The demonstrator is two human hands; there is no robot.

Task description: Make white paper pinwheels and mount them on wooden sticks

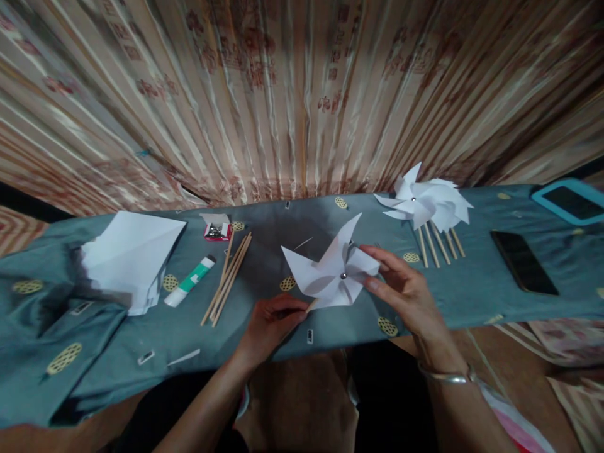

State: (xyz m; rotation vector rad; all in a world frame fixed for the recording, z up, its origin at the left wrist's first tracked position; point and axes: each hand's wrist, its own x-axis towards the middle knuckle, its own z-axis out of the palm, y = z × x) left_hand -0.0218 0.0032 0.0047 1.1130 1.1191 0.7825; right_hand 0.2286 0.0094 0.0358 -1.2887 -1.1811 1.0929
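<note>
A white paper pinwheel [325, 277] with a silvery pin at its centre is in front of me, above the cloth-covered table. My left hand [278, 324] is closed on its wooden stick, of which only a short bit shows below the blades. With thumb and fingers, my right hand [408, 286] pinches the blade on the right side. Beyond my right hand lies a group of white pinwheels [436, 201] with their sticks towards me. Several loose wooden sticks [229, 280] rest to the left of my left hand.
Further left are a glue stick [191, 281], a small red box of pins [218, 229] and a stack of white paper [132, 258]. A black phone [523, 261] and a blue-framed tablet [573, 201] lie at the right. Paper scraps [184, 357] sit near the front edge. A patterned curtain [302, 94] hangs behind.
</note>
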